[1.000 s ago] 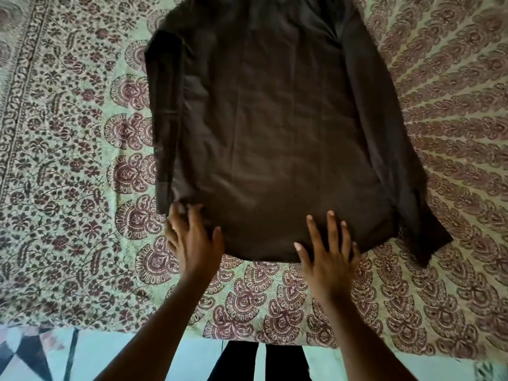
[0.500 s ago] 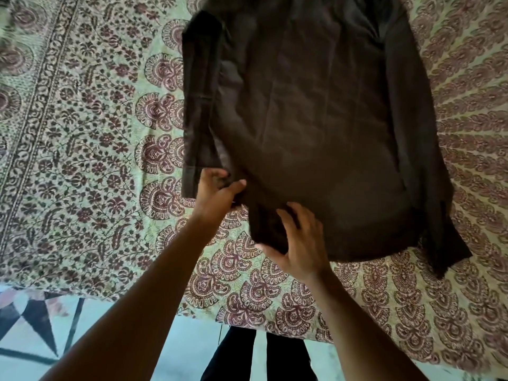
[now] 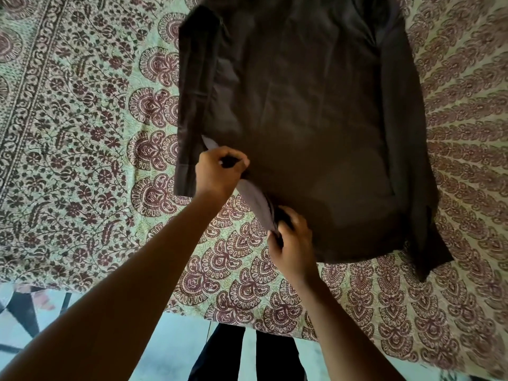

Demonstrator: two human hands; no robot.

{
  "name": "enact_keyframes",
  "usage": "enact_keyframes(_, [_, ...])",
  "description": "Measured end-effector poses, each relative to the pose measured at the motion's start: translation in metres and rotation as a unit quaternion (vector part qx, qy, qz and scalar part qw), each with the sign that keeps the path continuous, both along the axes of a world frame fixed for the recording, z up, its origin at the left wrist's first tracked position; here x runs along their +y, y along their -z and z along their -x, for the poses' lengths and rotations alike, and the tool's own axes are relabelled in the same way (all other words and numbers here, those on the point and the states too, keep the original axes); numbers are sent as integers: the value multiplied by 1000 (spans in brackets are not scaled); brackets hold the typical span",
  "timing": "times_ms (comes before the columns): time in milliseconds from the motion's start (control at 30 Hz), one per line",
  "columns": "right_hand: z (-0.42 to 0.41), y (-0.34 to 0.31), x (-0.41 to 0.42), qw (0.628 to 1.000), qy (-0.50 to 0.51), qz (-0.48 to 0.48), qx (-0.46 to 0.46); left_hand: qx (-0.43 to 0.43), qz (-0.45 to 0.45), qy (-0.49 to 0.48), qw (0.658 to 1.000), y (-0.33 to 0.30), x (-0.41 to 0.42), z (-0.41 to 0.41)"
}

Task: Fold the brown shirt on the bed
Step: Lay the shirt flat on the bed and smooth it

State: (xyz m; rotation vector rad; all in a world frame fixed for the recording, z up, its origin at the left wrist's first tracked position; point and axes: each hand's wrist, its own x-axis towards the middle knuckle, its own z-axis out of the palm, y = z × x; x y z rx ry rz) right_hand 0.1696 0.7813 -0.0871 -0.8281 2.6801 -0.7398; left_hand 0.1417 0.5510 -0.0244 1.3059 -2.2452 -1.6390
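Two hands, left hand (image 3: pixel 217 174) and right hand (image 3: pixel 291 243), each grip the one brown shirt's (image 3: pixel 316 111) near-left hem on the bed (image 3: pixel 82 133).

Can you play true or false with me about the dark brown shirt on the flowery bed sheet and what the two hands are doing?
1. Both hands hold the dark brown long-sleeved cloth shirt. True: the left hand and right hand each grip its near left edge.
2. The shirt is folded into a small square. False: it lies spread out, with only that near edge lifted.
3. The shirt lies on a green and maroon flower-patterned bed sheet. True.
4. The shirt's sleeve on the picture's right side is rolled into a ball. False: that sleeve lies stretched out along the shirt's side.
5. The left hand rests flat on the sheet. False: its fingers are curled round the shirt's fabric.
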Motion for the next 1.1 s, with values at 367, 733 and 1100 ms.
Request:
enact_keyframes(367, [-9,-8,-4,992,44,-105,58,-194,280,13,940,12,-11,-96])
enact_keyframes(733, [-30,-8,76,970,6,-240,27,-254,174,344,887,36,35,-76])
enact_keyframes(1100, [63,-11,101,966,23,-247,74,-213,197,385,876,31,101,-14])
